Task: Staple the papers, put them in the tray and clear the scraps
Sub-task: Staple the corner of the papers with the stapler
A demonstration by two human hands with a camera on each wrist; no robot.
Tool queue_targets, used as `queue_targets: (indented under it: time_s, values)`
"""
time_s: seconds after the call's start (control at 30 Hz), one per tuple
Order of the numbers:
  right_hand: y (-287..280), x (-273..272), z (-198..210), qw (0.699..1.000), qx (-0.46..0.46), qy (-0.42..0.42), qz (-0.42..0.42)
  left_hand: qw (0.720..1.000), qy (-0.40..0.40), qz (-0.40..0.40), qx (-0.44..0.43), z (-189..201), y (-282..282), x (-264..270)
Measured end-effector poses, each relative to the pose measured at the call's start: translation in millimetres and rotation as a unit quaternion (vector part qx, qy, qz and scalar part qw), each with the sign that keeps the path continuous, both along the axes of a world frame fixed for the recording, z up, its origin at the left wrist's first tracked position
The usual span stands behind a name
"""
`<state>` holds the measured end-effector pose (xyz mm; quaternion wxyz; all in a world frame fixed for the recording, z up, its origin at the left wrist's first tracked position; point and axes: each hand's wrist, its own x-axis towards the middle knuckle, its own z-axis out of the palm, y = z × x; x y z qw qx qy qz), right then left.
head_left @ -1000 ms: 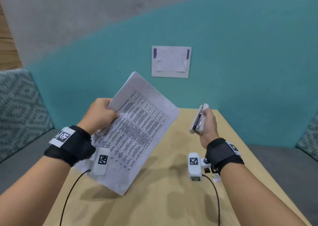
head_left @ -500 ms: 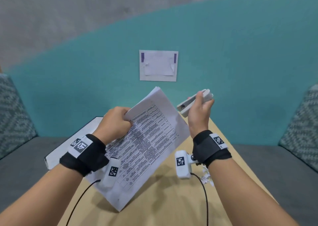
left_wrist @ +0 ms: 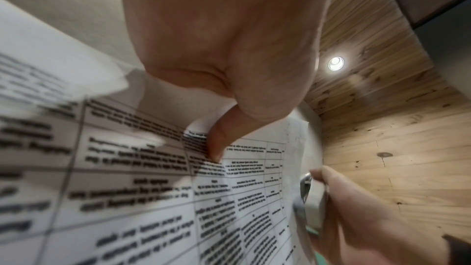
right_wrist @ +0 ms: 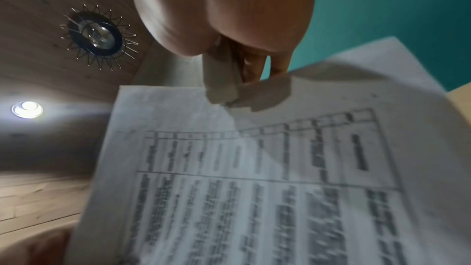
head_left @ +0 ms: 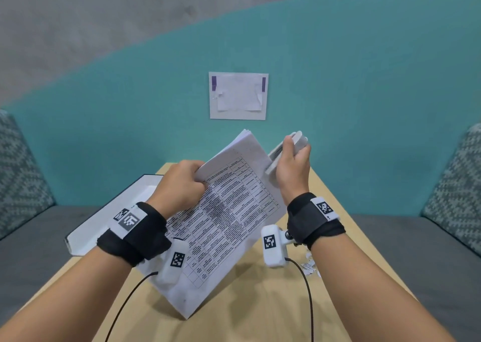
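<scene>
— What's nearest?
— The papers point(head_left: 229, 211), tilted above the wooden surface point(head_left: 234, 315), pinched at their left edge by the left hand point(head_left: 182, 185).
— And the right hand point(head_left: 291, 170)?
— Wrapped round the stapler point(head_left: 283, 151), touching the papers' top right edge.
— Beyond?
— Scraps point(head_left: 309, 263) lie right; the tray point(head_left: 104, 219) sits left.

A lounge-like office nook: a light wooden table point(head_left: 260, 302) at centre, grey upholstered bench seating point(head_left: 390, 237) with patterned cushions point(head_left: 453, 185) at both edges, a teal-painted wall point(head_left: 338, 81) behind, and a wood-plank ceiling point(left_wrist: 382, 148) with recessed lights point(left_wrist: 336, 63).
</scene>
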<state>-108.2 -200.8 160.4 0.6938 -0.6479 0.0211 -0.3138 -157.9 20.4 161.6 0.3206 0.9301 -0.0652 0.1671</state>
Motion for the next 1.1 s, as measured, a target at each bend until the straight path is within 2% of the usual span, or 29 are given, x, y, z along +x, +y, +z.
queue_targets:
  time_s: [0.17, 0.33, 0.53, 0.8, 1.0, 1.1]
  values:
    - [-19, 7, -9, 0.997, 0.03, 0.028, -0.066, 0.998, 0.016, 0.001, -0.06, 5, 11, 6]
    - [-30, 14, -17, 0.994, 0.071, 0.047, -0.071, 0.996, 0.028, -0.005, -0.085, 3, 16, 11]
    - [-33, 18, -17, 0.99, 0.095, 0.041, -0.097, 0.997, 0.028, -0.011, -0.077, -1, 10, 15]
    - [-38, 20, -20, 0.987, 0.079, 0.012, -0.142, 0.998, 0.025, -0.016, -0.062, 3, 4, 13]
    - [-40, 22, -19, 0.985, 0.105, 0.004, -0.136, 0.998, 0.025, -0.019, -0.06, 5, 2, 11]
    - [-41, 26, -22, 0.988, 0.114, 0.011, -0.105, 0.998, 0.027, -0.016, -0.052, 6, 2, 10]
